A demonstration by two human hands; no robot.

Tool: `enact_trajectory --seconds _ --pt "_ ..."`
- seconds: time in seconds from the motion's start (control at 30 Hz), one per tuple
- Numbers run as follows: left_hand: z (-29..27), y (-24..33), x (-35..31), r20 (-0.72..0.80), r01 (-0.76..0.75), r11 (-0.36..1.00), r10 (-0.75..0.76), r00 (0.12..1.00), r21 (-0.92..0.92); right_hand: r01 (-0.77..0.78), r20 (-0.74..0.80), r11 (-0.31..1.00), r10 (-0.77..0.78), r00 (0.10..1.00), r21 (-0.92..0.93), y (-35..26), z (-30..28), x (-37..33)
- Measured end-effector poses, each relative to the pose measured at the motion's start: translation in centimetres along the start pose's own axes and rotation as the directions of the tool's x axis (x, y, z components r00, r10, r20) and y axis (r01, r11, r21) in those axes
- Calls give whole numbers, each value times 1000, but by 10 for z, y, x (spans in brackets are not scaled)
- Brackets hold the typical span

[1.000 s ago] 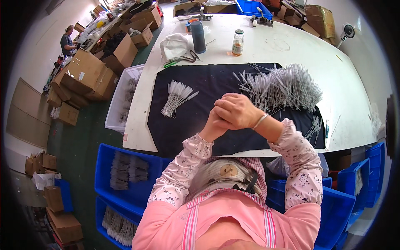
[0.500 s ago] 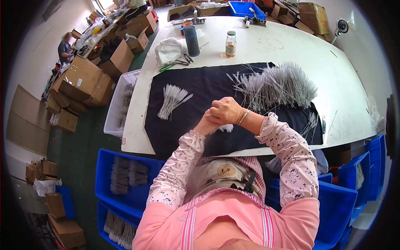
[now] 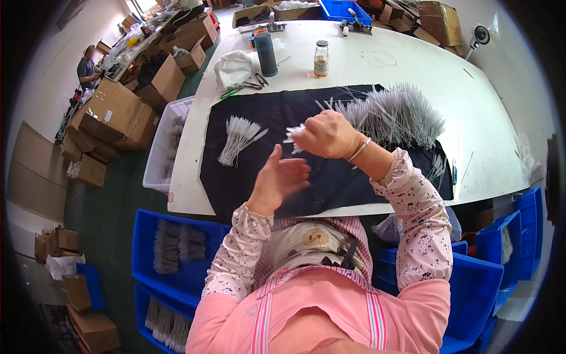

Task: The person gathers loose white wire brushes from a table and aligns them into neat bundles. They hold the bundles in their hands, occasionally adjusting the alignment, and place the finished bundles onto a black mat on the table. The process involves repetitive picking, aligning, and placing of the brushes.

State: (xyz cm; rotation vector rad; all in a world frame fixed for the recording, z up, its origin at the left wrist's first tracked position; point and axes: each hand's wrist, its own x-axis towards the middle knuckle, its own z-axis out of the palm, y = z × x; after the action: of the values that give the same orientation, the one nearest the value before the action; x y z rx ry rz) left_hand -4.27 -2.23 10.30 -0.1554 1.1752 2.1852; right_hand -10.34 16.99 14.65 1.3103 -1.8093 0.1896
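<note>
My right hand (image 3: 330, 134) is closed around a small bunch of straw brushes (image 3: 293, 140), whose white bristle tips poke out on its left side. Below and to the left, my left hand (image 3: 280, 182) is empty with its fingers stretched out, a little blurred. Both are above a dark cloth (image 3: 230, 192) on the white table. A fanned bundle of straw brushes (image 3: 240, 137) with thin looped wire stems lies on the cloth to the left. A large pile of straw brushes (image 3: 401, 115) spreads behind my right hand, and a few loose ones (image 3: 437, 170) rest near the cloth's right edge.
A dark cylinder (image 3: 266, 54), a glass jar (image 3: 321, 59), a white cloth (image 3: 234, 69) and green-handled snips (image 3: 233, 91) stand or lie toward the back. Blue bins (image 3: 141, 236) with brushes sit below the table's left edge, beside a white crate (image 3: 154, 177). Someone (image 3: 86, 69) stands far left.
My hands were together over the cloth and are now apart. The right has lifted the bunch up and away; the left has let go and opened, lower left.
</note>
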Motion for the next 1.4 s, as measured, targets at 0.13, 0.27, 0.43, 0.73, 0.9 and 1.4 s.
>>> enact_trajectory --seconds 0.13,0.27,0.43,0.73,0.9,1.4 --pt "28 -1 -10 328 233 906 -114 938 -352 250 1 967 -251 968 49 -39 -5 9" --pt "-27 -39 24 621 440 789 -97 778 -428 274 -25 942 -275 961 196 -69 -3 0" --pt "15 -37 9 152 167 934 -124 981 -316 136 7 974 -140 990 179 -89 1 -37" --pt "-21 -66 2 121 -98 995 101 987 -36 -713 -193 550 830 523 435 -141 10 -63" --pt "-23 -79 -7 18 -41 992 39 999 117 -444 489 -435 872 7 783 -144 32 -71" --pt "-33 -82 1 -82 -82 984 96 992 161 -354 533 -482 845 55 801 -133 51 -76"
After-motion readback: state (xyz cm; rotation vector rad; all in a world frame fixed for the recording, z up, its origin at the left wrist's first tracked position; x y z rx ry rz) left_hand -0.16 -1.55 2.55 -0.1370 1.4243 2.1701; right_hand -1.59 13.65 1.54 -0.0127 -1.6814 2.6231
